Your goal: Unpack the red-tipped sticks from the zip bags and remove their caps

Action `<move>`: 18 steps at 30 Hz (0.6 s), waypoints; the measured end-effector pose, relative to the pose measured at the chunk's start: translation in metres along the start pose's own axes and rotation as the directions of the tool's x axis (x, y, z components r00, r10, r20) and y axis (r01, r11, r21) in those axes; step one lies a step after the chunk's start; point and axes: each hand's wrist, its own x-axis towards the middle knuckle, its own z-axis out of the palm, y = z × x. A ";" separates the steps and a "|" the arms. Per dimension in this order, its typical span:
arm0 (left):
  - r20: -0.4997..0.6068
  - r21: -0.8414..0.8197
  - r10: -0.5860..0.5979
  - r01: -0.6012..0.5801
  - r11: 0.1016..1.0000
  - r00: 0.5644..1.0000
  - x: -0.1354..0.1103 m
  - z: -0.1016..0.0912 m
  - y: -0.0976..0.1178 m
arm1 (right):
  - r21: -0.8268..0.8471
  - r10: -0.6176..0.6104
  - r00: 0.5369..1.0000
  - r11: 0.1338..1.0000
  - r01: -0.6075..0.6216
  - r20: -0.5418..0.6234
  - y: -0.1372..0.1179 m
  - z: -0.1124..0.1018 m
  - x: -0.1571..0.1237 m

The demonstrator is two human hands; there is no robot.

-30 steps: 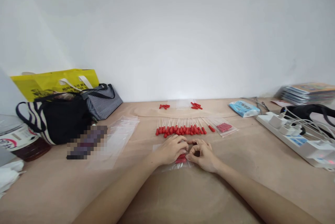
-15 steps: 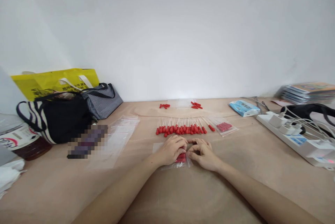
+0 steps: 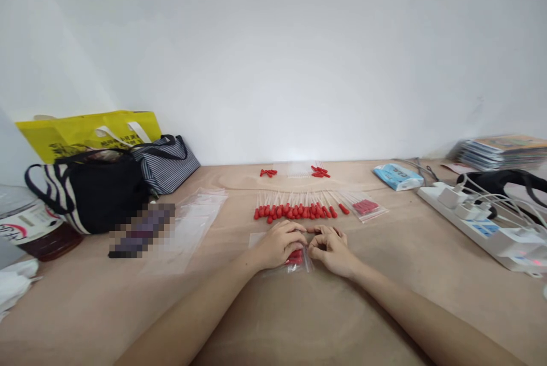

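One clear bag [image 3: 304,264] with red pieces [image 3: 293,260] lies on the bench [image 3: 265,320]. Left hand [image 3: 280,243] curls over it; right hand [image 3: 335,252] bends beside it; either grip cannot be told. Apparent step: handling the bag, calling next for fingertip control. Beyond it: red-tipped sticks [image 3: 294,211].

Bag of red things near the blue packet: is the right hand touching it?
Apart. The head view shows tabletop between the right hand and that bag.

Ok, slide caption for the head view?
Left hand over a clear bag of red pieces, right hand beside it, more red pieces lined up beyond.
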 end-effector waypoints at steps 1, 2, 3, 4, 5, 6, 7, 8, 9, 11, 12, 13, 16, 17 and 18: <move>-0.009 -0.008 0.000 0.000 1.000 1.000 0.000 0.000 0.000 | -0.003 -0.005 1.000 1.000 0.005 -0.005 0.000 0.000 0.000; -0.019 -0.017 0.001 -0.001 1.000 1.000 0.000 0.000 0.000 | -0.006 -0.010 1.000 1.000 0.010 -0.012 0.000 0.000 0.000; -0.030 -0.026 0.004 -0.005 1.000 1.000 0.000 0.000 -0.001 | -0.009 -0.015 1.000 1.000 0.015 -0.018 0.001 0.001 0.000; -0.042 -0.035 0.012 -0.013 0.999 0.999 0.000 0.000 -0.001 | -0.012 -0.021 0.999 1.000 0.020 -0.026 0.001 0.001 0.000; -0.053 -0.044 0.023 -0.025 0.999 0.998 0.000 0.000 -0.001 | -0.015 -0.027 0.999 1.000 0.026 -0.034 0.001 0.002 0.000; -0.063 -0.051 0.036 -0.039 0.998 0.997 0.000 0.000 -0.001 | -0.019 -0.033 0.998 0.999 0.033 -0.044 0.001 0.003 0.000; -0.071 -0.053 0.050 -0.053 0.997 0.996 0.000 0.001 -0.001 | -0.023 -0.040 0.998 0.999 0.038 -0.055 0.001 0.004 0.000; -0.075 -0.049 0.061 -0.065 0.997 0.995 0.000 0.001 -0.001 | -0.028 -0.046 0.997 0.999 0.044 -0.068 0.002 0.005 0.000; -0.074 -0.039 0.068 -0.071 0.997 0.995 0.000 0.001 0.000 | -0.033 -0.054 0.995 0.998 0.051 -0.083 0.002 0.006 0.000; -0.067 -0.006 0.067 -0.068 0.998 0.995 0.000 0.001 0.000 | -0.042 -0.085 0.989 0.996 0.080 -0.118 0.004 0.008 -0.001; -0.066 0.010 0.062 -0.061 0.998 0.996 0.000 0.001 0.000 | -0.046 -0.110 0.984 0.993 0.105 -0.142 0.006 0.009 -0.001; -0.068 0.024 0.056 -0.054 0.998 0.996 0.000 0.002 0.000 | -0.048 -0.146 0.975 0.989 0.140 -0.166 0.008 0.009 -0.001; -0.086 0.038 0.041 -0.038 0.999 0.995 -0.001 0.002 -0.001 | -0.074 -0.320 0.920 0.948 0.311 -0.226 0.014 0.007 -0.002; -0.091 0.032 0.039 -0.036 0.999 0.995 -0.001 0.002 -0.001 | -0.104 -0.390 0.890 0.921 0.376 -0.237 0.016 0.006 -0.001; -0.097 0.022 0.037 -0.035 0.999 0.995 -0.001 0.002 -0.001 | -0.148 -0.460 0.855 0.887 0.436 -0.240 0.017 0.005 -0.001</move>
